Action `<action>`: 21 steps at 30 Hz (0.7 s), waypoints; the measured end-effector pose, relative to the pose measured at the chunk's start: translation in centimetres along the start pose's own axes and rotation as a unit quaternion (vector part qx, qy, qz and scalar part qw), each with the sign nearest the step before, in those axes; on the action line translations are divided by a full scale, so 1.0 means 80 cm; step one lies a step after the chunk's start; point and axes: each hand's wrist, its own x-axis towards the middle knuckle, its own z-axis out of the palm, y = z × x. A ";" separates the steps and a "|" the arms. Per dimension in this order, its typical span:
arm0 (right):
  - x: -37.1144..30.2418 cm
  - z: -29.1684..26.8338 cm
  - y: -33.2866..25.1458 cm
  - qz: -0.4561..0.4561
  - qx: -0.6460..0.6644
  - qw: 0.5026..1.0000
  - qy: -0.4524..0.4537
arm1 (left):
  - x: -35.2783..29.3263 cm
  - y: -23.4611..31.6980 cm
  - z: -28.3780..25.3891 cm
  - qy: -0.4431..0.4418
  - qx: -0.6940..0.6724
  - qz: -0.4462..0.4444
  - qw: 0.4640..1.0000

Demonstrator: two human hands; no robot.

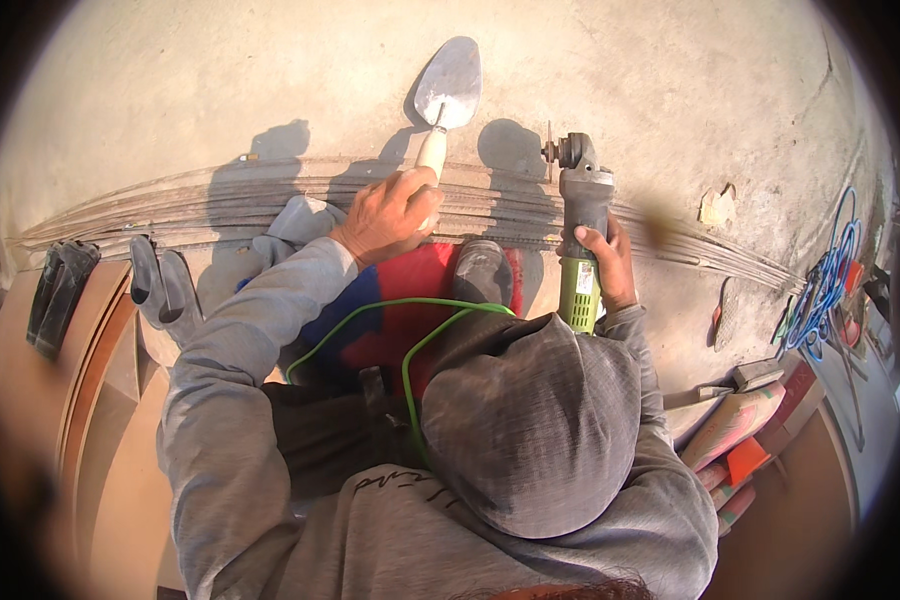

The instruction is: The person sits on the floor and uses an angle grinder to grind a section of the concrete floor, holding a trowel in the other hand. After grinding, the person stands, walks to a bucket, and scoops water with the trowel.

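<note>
My left hand [395, 212] is closed around the pale handle of a trowel [451, 85]. Its grey, rounded blade points away from me, above the floor or resting on it; I cannot tell which. To the right, my right hand [610, 262] grips the green and grey body of an angle grinder [587, 200]. The grinder's thin disc [550, 150] shows edge-on at the head's left side, a short way right of the trowel. Whether the disc turns does not show. A green cord [370, 303] loops below my hands, and grey cloth hides where it leads.
Long thin metal rods [300, 190] lie across the concrete floor [220, 60]. Red and blue cloth [395, 300] is below my hands. Dark footwear [65, 290] lies at the left by brown boards [10, 390]. At the right are a coiled blue cord [830, 285] and a sandal [722, 315].
</note>
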 end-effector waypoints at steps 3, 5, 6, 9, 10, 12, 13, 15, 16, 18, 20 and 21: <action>0.000 0.005 0.004 -0.010 -0.015 1.000 -0.006 | -0.002 0.007 0.009 -0.020 -0.008 -0.004 1.000; 0.001 0.013 0.000 -0.058 -0.101 0.993 0.000 | -0.006 0.012 0.016 -0.035 -0.006 -0.022 0.999; 0.002 0.017 -0.002 -0.083 -0.144 0.986 0.005 | -0.006 0.014 0.019 -0.042 -0.006 -0.029 0.999; 0.012 0.024 0.004 -0.208 -0.296 0.931 0.046 | -0.008 0.015 0.024 -0.045 -0.009 -0.033 0.998; 0.013 0.028 0.004 -0.218 -0.328 0.918 0.052 | -0.006 0.016 0.023 -0.040 -0.013 -0.033 0.999; 0.015 0.034 0.002 -0.237 -0.391 0.887 0.064 | -0.003 0.018 0.021 -0.031 -0.019 -0.034 0.999; 0.021 0.031 0.010 -0.240 -0.419 0.874 0.057 | -0.002 0.018 0.019 -0.031 -0.021 -0.040 0.999; 0.026 0.040 0.014 -0.255 -0.463 0.847 0.061 | -0.001 0.019 0.017 -0.030 -0.026 -0.052 0.998; 0.029 0.046 0.014 -0.262 -0.485 0.832 0.063 | 0.000 0.018 0.016 -0.028 -0.026 -0.051 0.998; 0.032 0.056 0.008 -0.272 -0.496 0.823 0.051 | 0.000 0.016 0.015 -0.023 -0.026 -0.048 0.998; 0.037 0.065 0.005 -0.290 -0.507 0.811 0.047 | 0.002 0.016 0.013 -0.018 -0.026 -0.041 0.999; 0.042 0.066 0.007 -0.322 -0.512 0.795 0.046 | 0.003 0.015 0.013 -0.015 -0.027 -0.037 0.999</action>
